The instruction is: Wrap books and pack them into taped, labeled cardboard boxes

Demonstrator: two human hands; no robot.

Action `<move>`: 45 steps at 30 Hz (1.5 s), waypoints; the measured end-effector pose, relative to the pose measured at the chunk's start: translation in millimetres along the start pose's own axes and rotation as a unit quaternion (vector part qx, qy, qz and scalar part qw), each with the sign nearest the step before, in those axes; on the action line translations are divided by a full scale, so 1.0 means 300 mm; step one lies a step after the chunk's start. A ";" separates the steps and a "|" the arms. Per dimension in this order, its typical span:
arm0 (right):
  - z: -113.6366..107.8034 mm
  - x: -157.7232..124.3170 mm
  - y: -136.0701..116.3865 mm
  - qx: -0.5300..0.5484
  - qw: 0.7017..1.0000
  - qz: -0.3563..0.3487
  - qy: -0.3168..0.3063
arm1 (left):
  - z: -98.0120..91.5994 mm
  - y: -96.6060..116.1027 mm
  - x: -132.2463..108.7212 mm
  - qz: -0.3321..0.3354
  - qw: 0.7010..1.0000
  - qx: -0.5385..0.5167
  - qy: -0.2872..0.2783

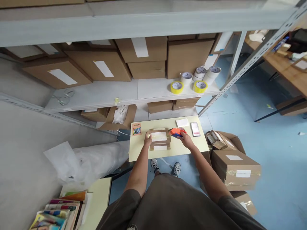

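A small brown cardboard box (159, 136) with white labels lies on the pale yellow table (140, 150). My left hand (148, 139) rests against the box's left end, its fingers curled at the edge; whether they pinch anything is too small to tell. In my right hand (186, 140) is an orange and blue tape dispenser (177, 132), held at the right end of the box. A small orange booklet (136, 129) lies at the table's left. On the right are a white pad (182, 122) and a phone (195, 129).
Beyond the table stands a grey shelf (124, 92) with cardboard boxes, clear tape rolls and yellow tape rolls (177, 87). Stacked cartons (236, 169) stand on the floor at the right. Bubble wrap (96, 159) and a pile of books (59, 210) are at the left.
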State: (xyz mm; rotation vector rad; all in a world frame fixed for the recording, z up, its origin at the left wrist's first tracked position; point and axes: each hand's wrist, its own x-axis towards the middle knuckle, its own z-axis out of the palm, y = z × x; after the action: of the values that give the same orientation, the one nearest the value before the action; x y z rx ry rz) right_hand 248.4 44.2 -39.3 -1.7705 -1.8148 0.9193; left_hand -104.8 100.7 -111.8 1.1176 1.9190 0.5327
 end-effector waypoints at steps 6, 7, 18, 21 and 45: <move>0.072 0.069 -0.178 0.073 0.986 -0.028 -0.150 | -0.008 0.004 -0.020 -0.028 0.999 0.005 -0.046; 0.091 0.085 -0.190 0.078 0.982 -0.026 -0.168 | -0.010 0.003 -0.020 -0.029 0.998 0.004 -0.050; 0.186 0.121 -0.154 0.116 0.974 -0.001 -0.197 | -0.059 0.021 -0.032 0.031 0.999 0.034 -0.006; 0.174 0.115 -0.144 0.144 0.971 -0.012 -0.192 | -0.087 0.028 -0.104 0.152 0.984 -0.001 0.092; 0.116 0.208 -0.206 0.210 0.939 -0.047 -0.268 | -0.102 0.196 -0.340 0.241 0.968 0.023 0.062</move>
State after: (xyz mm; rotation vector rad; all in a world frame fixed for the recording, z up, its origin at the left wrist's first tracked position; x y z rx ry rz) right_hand 175.4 103.0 -27.0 -1.2286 -1.7966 1.7259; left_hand -74.2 44.9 -8.0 1.6283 1.7658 0.8402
